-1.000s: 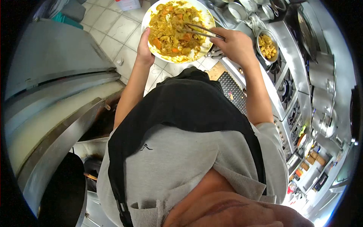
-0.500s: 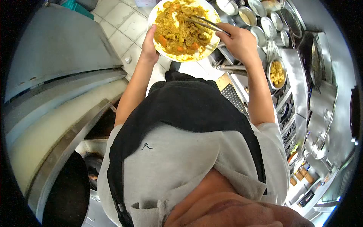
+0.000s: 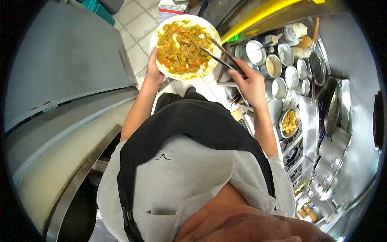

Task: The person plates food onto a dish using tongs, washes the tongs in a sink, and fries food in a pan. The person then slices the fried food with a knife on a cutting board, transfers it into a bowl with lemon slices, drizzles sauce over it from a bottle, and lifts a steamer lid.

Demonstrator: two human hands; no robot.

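My left hand grips the lower left rim of a white plate, its thumb over the edge. Saucy yellow-brown food with orange pieces covers most of the plate. In my right hand are metal tongs, held by the handle end. The tongs' arms are parted, and their tips lie over the right side of the food. Whether anything is between the tips I cannot tell.
Several metal containers stand at the right, near a bowl of yellow food beside the stove burners. A yellow bar crosses the top. A grey door-like panel is at the left, above the tiled floor.
The view has turned, bringing the yellow bar and more containers into sight. Both hands and the plate sit lower in view. The tongs have opened wider and shifted toward the plate's right side.
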